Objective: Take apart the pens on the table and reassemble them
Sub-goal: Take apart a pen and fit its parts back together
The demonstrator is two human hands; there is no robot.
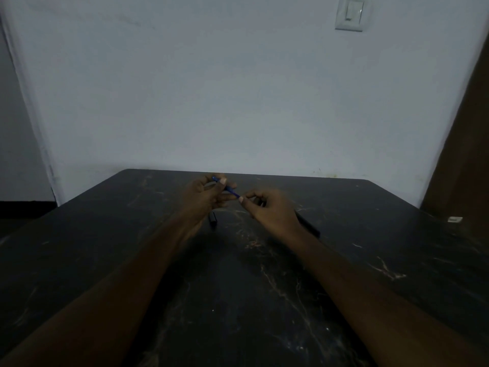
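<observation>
— What's in the grip?

— The left hand [205,193] is closed around a blue pen [227,188], held above the bench [370,260] near its far edge. The right hand [267,207] pinches the pen's near tip.

— Anything lying on the bench?

— A black cap [213,219] below the left hand, and another dark pen [308,225] beside the right wrist.

A dim room with little light. A pale, bluish-white wall [238,88] fills the upper view, faintly smudged near the top left. A white light switch plate [349,13] sits high on it toward the right. A dark brown wooden panel, perhaps a door [465,144], edges the right side. Below stands a black table [264,300] with pale marble-like veins and scuffs, its far edge against the wall.
</observation>
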